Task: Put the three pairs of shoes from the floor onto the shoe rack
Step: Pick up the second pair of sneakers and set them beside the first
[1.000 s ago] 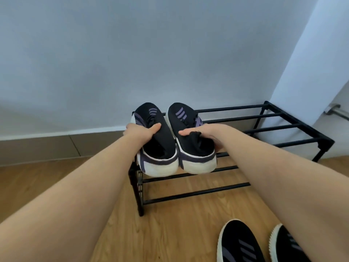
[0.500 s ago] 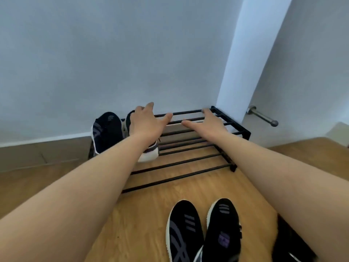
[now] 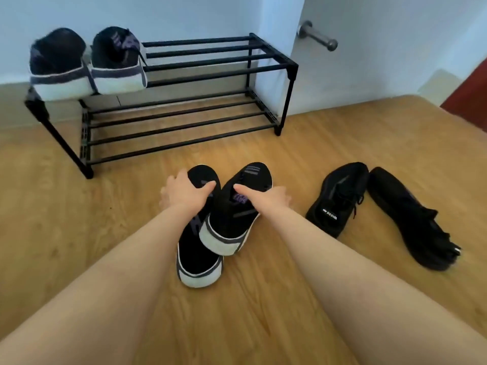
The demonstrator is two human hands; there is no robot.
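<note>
A black two-tier shoe rack stands against the wall. One black-and-white pair with purple marks sits on the left end of its top shelf, heels toward me. A second, similar pair lies on the floor in front of me. My left hand wraps around the left shoe near its toe. My right hand grips the right shoe, thumb in its opening; that shoe's heel rests tilted on the left shoe. An all-black pair lies on the floor to the right, untouched.
The rack's lower shelf and the right part of its top shelf hold nothing. A metal door stop sticks out of the wall behind the rack's right end. A dark red surface shows at the right edge. The floor is wood.
Both hands let go of the first pair on the top shelf, drew back and came down onto the second pair on the floor. The view tilted downward.
</note>
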